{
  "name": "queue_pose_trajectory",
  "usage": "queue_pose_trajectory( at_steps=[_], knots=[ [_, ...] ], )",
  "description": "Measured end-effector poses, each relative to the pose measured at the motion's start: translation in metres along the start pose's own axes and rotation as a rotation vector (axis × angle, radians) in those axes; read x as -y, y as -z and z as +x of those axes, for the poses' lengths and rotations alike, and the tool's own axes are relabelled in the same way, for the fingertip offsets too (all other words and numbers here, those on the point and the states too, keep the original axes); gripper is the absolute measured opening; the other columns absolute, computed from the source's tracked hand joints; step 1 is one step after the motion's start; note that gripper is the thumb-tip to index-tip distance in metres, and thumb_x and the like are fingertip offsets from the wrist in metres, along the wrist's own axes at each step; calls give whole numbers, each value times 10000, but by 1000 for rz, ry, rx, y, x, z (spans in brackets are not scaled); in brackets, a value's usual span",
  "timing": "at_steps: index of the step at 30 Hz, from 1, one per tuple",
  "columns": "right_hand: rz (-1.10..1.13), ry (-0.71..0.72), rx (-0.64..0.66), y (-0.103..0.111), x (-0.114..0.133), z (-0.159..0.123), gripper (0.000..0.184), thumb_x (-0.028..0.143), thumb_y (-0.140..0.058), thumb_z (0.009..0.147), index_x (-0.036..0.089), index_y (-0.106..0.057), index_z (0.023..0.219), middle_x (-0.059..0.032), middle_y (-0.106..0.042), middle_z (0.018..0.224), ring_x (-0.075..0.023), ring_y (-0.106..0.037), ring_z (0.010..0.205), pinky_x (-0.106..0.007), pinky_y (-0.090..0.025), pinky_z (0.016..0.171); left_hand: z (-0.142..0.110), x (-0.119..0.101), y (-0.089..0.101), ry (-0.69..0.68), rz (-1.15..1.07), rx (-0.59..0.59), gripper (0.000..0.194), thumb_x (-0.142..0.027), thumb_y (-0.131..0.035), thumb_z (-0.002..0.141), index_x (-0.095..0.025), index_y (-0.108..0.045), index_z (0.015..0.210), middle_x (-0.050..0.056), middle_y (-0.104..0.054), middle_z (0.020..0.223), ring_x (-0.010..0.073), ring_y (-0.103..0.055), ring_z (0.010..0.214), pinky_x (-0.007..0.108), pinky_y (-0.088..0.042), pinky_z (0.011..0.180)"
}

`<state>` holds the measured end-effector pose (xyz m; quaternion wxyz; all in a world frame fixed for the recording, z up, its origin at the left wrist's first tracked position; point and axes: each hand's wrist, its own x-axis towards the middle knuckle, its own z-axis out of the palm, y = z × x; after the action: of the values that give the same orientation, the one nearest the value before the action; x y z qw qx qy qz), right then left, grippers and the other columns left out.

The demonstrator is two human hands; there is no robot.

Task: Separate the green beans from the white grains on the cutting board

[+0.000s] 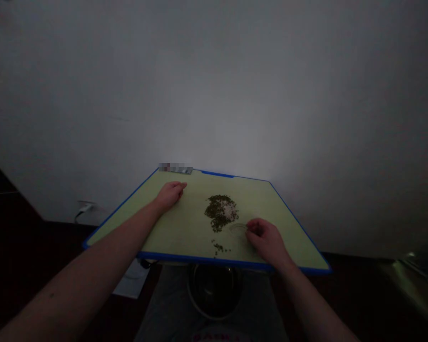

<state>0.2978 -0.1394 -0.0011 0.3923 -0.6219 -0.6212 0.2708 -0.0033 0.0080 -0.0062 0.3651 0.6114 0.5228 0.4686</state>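
Observation:
On the pale yellow board [192, 223], a pile of small dark greenish-brown grains [214, 212] surrounds a paler patch of grains [228, 209]. Nearer me, a few loose grains [218, 247] lie scattered. My left hand [170, 195] rests on the board left of the pile, fingers curled in and nothing visible in them. Between thumb and fingers, my right hand [266, 238] pinches a clear thing with a thin curved rim [238, 228], just right of the pile's lower end. Its see-through body is too faint to name its kind.
A blue edge [207, 261] borders the board. Below it, a metal bowl [214, 290] sits on my lap. A flat device [180, 169], partly blurred, lies at the far left corner. Behind rises a wall [228, 95], with a plug [84, 208] low on the left.

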Motion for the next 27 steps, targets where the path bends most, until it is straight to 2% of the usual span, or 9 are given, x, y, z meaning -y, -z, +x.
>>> queue_pose_trajectory(
  at_steps=[3, 7, 12, 15, 18, 24, 27],
  knots=[
    [15, 28, 49, -13, 9, -2, 156, 210, -528, 639, 176, -565, 787, 10, -592, 623, -123, -537, 551, -226, -401, 510, 0, 0, -1, 5, -23, 4, 389, -495, -481, 717, -191, -429, 480, -49, -380, 372, 88, -328, 356, 245, -266, 408],
    [-30, 53, 42, -24, 13, 0, 156, 182, -520, 629, 179, -577, 774, 8, -605, 636, -126, -551, 571, -232, -412, 538, -3, -4, -1, 11, -15, 8, 394, -493, -480, 723, -190, -427, 476, -51, -377, 363, 88, -329, 351, 247, -267, 409],
    [-60, 35, -8, -8, 1, 2, 157, 191, -509, 632, 179, -575, 774, 7, -605, 636, -128, -554, 568, -232, -412, 527, -6, -10, -1, 34, -1, -7, 383, -470, -483, 727, -192, -416, 472, -54, -369, 354, 86, -315, 342, 249, -264, 406],
    [-36, -4, -50, 4, -5, 2, 153, 212, -521, 632, 175, -568, 773, 6, -597, 630, -130, -551, 552, -235, -414, 514, -4, -7, -1, 28, -22, -1, 380, -476, -479, 723, -192, -418, 479, -51, -380, 366, 88, -321, 348, 249, -262, 402],
    [5, -26, -64, 8, -4, 0, 156, 220, -529, 630, 173, -560, 775, 9, -584, 616, -129, -539, 535, -233, -410, 496, -2, -3, -1, 23, -23, -11, 379, -484, -486, 715, -194, -418, 481, -51, -378, 371, 91, -330, 354, 251, -269, 406],
    [4, 22, 6, -13, 11, -2, 160, 190, -515, 632, 180, -570, 782, 8, -602, 616, -128, -550, 551, -225, -411, 508, -1, -2, -1, 12, 13, -1, 381, -484, -481, 724, -191, -431, 485, -50, -385, 368, 90, -333, 352, 251, -273, 415],
    [-65, 33, -18, -18, 14, -2, 153, 186, -510, 635, 182, -581, 770, 5, -613, 629, -130, -561, 571, -231, -416, 541, -2, -2, 0, -1, 15, 3, 392, -491, -477, 728, -189, -432, 482, -49, -382, 369, 91, -335, 356, 253, -272, 416]
  ],
)
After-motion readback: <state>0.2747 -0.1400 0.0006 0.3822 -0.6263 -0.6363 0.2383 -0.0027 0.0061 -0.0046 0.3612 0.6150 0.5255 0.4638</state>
